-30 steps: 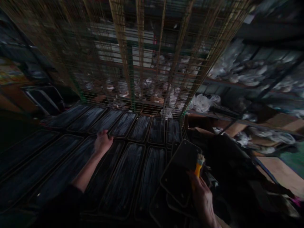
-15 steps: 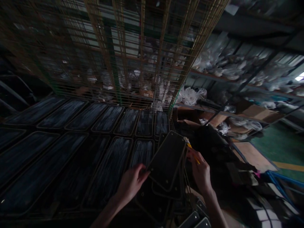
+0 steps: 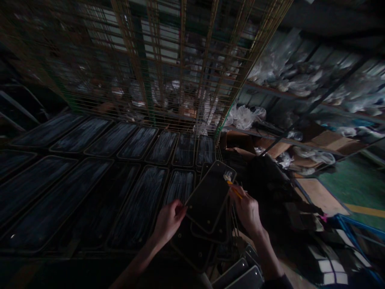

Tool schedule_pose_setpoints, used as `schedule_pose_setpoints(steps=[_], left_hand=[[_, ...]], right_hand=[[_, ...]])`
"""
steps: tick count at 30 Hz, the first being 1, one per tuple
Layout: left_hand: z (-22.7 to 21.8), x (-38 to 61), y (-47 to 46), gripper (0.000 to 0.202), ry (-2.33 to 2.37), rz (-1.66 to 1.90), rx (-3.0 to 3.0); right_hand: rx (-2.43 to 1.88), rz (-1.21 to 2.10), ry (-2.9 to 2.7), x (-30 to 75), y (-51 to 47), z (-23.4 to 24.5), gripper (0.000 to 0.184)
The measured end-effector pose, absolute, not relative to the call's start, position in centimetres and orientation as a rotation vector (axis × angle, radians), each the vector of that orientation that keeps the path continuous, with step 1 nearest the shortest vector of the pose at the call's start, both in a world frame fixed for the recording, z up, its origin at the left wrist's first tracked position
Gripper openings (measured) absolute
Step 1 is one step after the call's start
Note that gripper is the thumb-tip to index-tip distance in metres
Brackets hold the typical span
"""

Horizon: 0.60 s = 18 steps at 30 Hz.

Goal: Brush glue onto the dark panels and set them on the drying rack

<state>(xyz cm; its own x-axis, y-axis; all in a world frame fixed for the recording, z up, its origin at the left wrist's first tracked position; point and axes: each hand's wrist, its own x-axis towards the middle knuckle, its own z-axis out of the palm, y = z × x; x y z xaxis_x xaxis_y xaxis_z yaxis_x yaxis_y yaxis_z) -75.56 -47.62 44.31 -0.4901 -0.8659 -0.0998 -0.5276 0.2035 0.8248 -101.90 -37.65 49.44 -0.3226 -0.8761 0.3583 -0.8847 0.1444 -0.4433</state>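
Observation:
My left hand (image 3: 171,218) pinches the left edge of a dark rectangular panel (image 3: 207,200) with rounded corners and small holes near its ends. In my right hand (image 3: 247,206) is a paintbrush (image 3: 234,189) with a yellow handle. Its pale bristles touch the panel's upper right corner, where a whitish smear shows. Beneath this panel lie other dark panels (image 3: 192,245), stacked askew. Rows of similar panels (image 3: 136,208), most streaked with a whitish coating, lie to the left.
A tall wire rack (image 3: 180,60) rises behind the rows. At the right, shelves hold plastic bags (image 3: 243,116) and cardboard boxes (image 3: 333,134). More panels (image 3: 231,275) stand at the lower right, with a blue frame (image 3: 355,222) farther right.
The brush has moved left from beyond the panel's upper right edge onto its surface, leaving a whitish smear. My left hand stays on the panel's edge.

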Motion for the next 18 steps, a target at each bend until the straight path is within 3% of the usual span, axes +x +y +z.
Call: schedule_pose_setpoints(steps=[9, 18], left_hand=[[44.5, -75.4, -47.5, 0.024, -2.07, -1.269, 1.45], [44.3, -75.3, -47.5, 0.02, -1.96, -1.42, 1.362]], right_hand=[[2.205, 0.984, -2.454, -94.1, -30.9, 52.6, 0.022], [2.041, 1.66, -2.862, -95.0, -30.8, 52.7, 0.028]])
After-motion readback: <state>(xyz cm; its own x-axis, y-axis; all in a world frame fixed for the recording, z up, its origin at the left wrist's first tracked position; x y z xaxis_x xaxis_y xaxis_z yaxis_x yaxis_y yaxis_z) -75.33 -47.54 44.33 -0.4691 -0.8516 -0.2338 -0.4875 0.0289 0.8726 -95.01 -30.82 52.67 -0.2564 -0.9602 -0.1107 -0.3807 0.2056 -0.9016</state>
